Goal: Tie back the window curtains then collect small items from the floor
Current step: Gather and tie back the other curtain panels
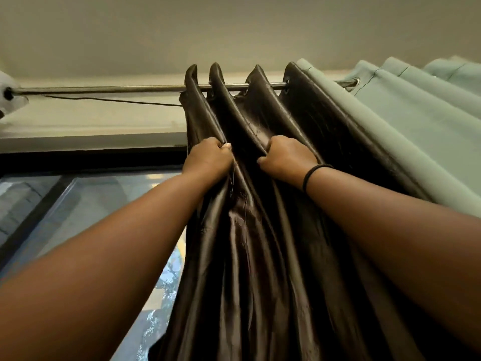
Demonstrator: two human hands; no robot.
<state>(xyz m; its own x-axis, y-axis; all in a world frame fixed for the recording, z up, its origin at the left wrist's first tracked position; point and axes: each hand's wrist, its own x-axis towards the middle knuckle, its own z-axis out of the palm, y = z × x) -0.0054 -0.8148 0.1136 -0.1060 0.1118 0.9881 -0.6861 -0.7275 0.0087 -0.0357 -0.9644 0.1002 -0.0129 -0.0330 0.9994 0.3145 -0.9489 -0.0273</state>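
Dark brown curtain hangs bunched at centre on the rod, green curtain touching at 2 o'clock. Left hand and right hand each grip a fold. Bare rod and uncovered window toward 9 o'clock.

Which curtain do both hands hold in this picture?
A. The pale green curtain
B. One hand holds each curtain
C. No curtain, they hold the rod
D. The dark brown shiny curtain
D: the left hand and the right hand each grip a fold of the dark brown curtain, below the rod; the pale green curtain hangs untouched to the right.
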